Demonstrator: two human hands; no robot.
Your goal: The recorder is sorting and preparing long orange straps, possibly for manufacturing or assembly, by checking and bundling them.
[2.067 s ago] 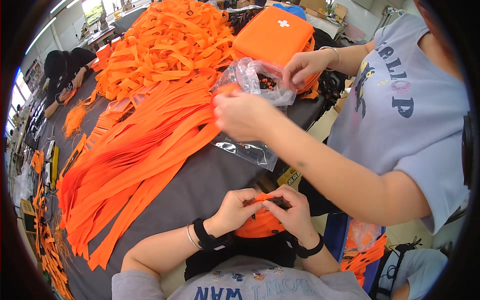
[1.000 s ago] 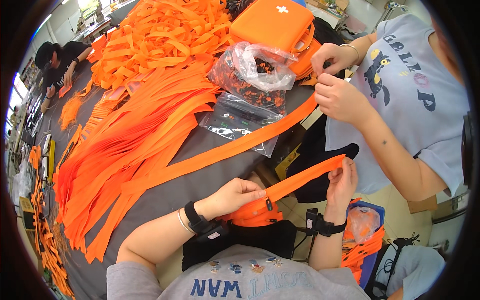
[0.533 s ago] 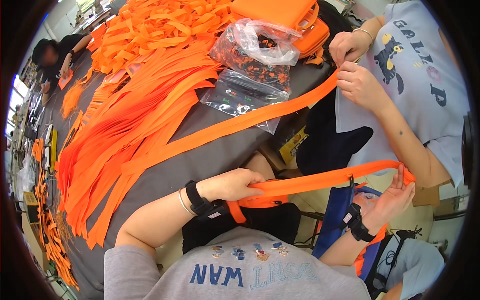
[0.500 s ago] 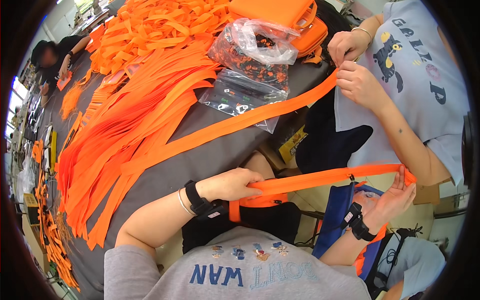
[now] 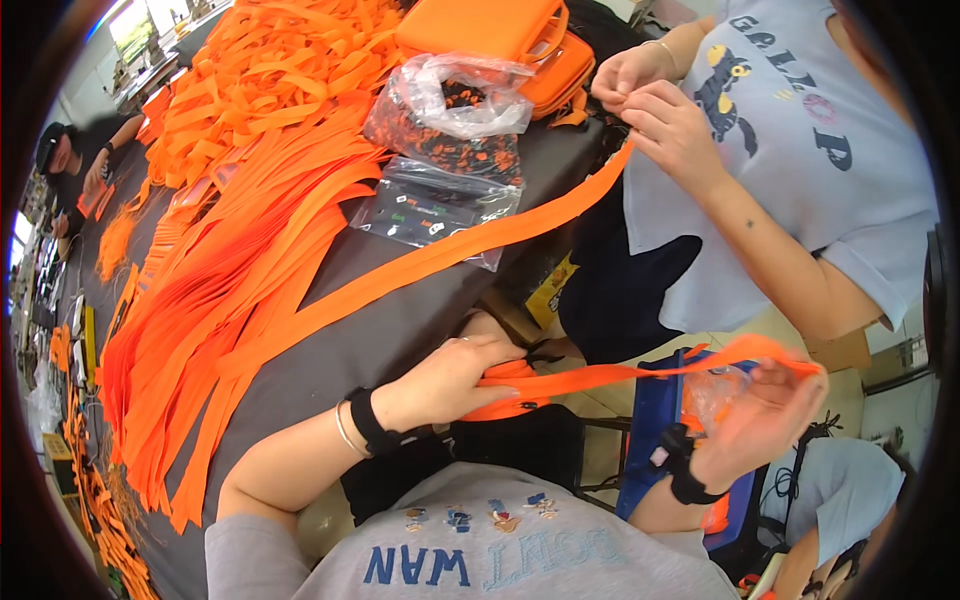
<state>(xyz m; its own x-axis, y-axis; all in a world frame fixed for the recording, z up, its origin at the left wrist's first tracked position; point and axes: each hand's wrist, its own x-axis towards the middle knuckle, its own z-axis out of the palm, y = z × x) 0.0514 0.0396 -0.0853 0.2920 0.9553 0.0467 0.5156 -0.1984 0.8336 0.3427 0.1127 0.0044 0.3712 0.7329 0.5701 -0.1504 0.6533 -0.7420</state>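
Left hand sits low centre of the frame at the bench edge, fingers closed on one end of an orange strap. Right hand is out at lower right, fingers curled loosely around the strap's other end. Compared with half a second ago the right hand has drawn a bit further right and the strap now runs taut and nearly level between both hands, so the pull-out looks about finished. Strap hangs off the bench, in the gap over the person's lap.

A second long strap crosses the bench diagonally up to a co-worker's hands at upper right. Heap of loose straps fills the left half; clear bags upper centre. A blue crate sits just under the right hand, co-worker close above; free room lies mostly to the lower right.
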